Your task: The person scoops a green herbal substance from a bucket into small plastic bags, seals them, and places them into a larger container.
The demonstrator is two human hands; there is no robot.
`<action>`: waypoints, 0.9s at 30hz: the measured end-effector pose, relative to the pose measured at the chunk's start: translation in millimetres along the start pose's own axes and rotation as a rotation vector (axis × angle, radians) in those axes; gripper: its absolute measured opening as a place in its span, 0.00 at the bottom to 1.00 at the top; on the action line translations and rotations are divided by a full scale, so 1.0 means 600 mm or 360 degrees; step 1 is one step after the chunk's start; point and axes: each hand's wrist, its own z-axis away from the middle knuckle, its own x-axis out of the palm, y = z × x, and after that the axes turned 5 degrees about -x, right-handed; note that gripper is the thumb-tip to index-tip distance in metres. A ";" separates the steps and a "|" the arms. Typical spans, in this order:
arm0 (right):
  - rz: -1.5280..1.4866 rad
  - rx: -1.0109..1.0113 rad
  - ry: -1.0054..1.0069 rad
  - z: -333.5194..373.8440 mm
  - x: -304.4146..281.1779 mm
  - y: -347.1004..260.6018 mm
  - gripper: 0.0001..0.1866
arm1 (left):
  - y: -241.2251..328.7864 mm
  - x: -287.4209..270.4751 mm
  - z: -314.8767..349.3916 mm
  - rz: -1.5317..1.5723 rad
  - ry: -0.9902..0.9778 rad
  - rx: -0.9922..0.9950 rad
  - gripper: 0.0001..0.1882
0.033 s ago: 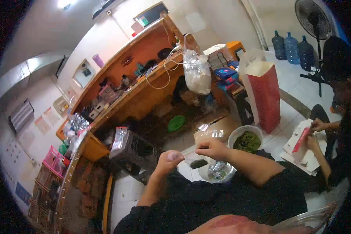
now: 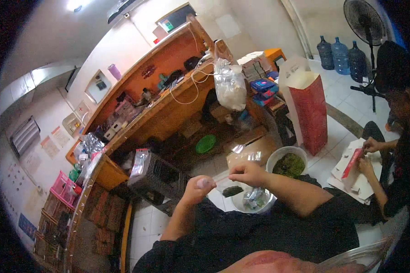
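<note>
My left hand [image 2: 197,191] is closed around a small pale pink rounded thing [image 2: 206,184], its kind unclear. A thin pale strand [image 2: 221,178] runs from it to my right hand [image 2: 249,174], whose thumb and fingers are pinched on the strand's end. Just below and between the hands is a dark green elongated bundle [image 2: 233,191]; I cannot tell whether it hangs from the strand. Under it, close to my lap, stands a white tub [image 2: 238,204] with clear plastic-wrapped pieces [image 2: 256,197] inside. Beyond my right forearm a white bowl [image 2: 272,160] holds chopped-looking green stuff [image 2: 289,165].
At right, a person's hands [image 2: 366,154] handle a red-and-white card piece [image 2: 352,164] over white card sheets [image 2: 351,182]. A tall red paper bag [image 2: 309,113], a cardboard piece [image 2: 253,152], a dark plastic stool [image 2: 157,175] and a long wooden counter [image 2: 146,120] stand around me.
</note>
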 end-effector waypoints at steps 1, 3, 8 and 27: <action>-0.0010 -0.0035 -0.0042 0.000 -0.001 0.008 0.10 | -0.003 0.002 0.000 -0.0039 -0.0086 0.0035 0.06; -0.0020 -0.0068 -0.0081 0.004 -0.005 0.013 0.10 | -0.013 0.007 -0.004 0.0062 -0.0120 0.0084 0.06; 0.0233 -0.0128 -0.0111 0.009 0.000 -0.002 0.09 | -0.027 0.002 -0.008 0.0092 -0.0174 0.0192 0.06; 0.0782 -0.0014 -0.0425 -0.003 0.038 0.009 0.10 | -0.048 0.038 0.000 -0.0239 -0.0239 0.0271 0.08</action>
